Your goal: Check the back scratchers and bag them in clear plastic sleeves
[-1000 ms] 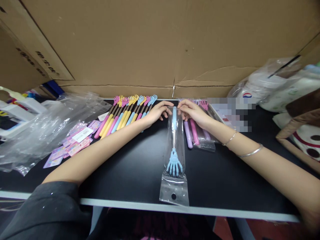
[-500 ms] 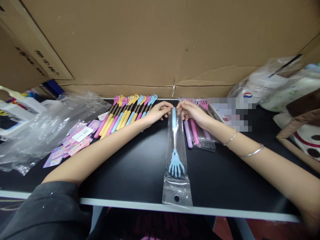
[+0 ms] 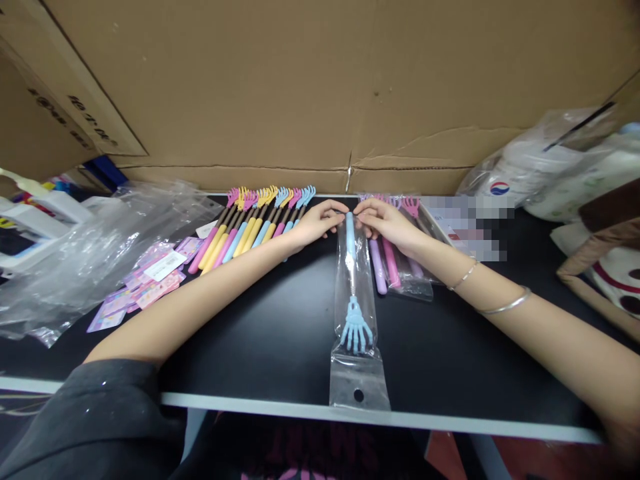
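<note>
A blue hand-shaped back scratcher (image 3: pixel 357 328) lies inside a clear plastic bag (image 3: pixel 359 377), its claw toward me and its handle pointing away. The bag's flap, with a hanging hole, reaches the table's front edge. My left hand (image 3: pixel 320 223) pinches the bag's far left corner, fingers curled together. On the other side my right hand (image 3: pixel 383 223) is closed on the far right corner, beside the handle's end. Left of my hands lies a row of back scratchers (image 3: pixel 255 230) in pink, yellow and blue. Bagged back scratchers (image 3: pixel 391 263) in purple and pink lie partly under my right hand.
A heap of clear bags (image 3: pixel 115 247) and several printed cards (image 3: pixel 155 283) lie at the left. Cardboard (image 3: pixel 280 87) walls the back. At the right stand a bagged cup (image 3: pixel 525 173) and a cloth bag (image 3: pixel 610 247). The black table (image 3: pixel 260 347) has a pale front edge.
The bag with the blue back scratcher has shifted slightly to the right in view. My fingertips have drawn a little closer together at its far end.
</note>
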Action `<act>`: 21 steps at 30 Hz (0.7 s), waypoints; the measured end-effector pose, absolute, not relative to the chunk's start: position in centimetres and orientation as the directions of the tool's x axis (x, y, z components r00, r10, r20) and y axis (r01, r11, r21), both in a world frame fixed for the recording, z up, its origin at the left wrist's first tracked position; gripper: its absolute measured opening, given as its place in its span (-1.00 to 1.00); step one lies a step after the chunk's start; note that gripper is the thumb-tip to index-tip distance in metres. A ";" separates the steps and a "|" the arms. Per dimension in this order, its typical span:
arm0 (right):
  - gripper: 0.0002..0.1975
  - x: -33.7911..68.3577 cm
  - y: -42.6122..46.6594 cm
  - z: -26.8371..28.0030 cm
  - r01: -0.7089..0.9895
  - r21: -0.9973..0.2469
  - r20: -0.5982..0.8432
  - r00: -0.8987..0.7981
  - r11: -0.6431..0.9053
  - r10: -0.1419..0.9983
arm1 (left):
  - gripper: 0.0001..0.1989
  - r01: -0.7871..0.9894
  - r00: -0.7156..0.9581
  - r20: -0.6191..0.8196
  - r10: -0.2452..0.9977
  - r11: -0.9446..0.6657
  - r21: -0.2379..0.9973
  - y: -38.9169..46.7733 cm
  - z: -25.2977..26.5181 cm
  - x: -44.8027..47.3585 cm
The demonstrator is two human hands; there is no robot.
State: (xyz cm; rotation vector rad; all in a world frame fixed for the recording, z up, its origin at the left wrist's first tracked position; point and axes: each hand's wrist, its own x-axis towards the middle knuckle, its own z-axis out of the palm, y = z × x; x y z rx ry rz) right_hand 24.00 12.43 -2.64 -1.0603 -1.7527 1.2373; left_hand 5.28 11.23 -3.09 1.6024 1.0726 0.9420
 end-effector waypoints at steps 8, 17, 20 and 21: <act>-0.83 23.7 12.1 -2.4 0.225 -0.958 0.089 -0.363 0.179 0.928 | -0.87 0.205 0.318 0.087 0.944 -0.158 0.966 11.2 -3.2 5.4; -0.81 23.6 12.0 -2.2 0.227 -0.960 0.081 -0.342 0.166 0.936 | -0.82 0.211 0.292 0.072 0.954 -0.137 0.968 11.1 -3.1 5.3; -0.82 23.5 11.9 -2.3 0.209 -0.964 0.089 -0.338 0.167 0.937 | -0.80 0.204 0.280 0.066 0.958 -0.127 0.971 11.1 -3.1 5.5; -0.82 23.5 11.9 -2.3 0.201 -0.965 0.094 -0.337 0.169 0.937 | -0.79 0.200 0.279 0.067 0.958 -0.126 0.972 11.1 -3.2 5.5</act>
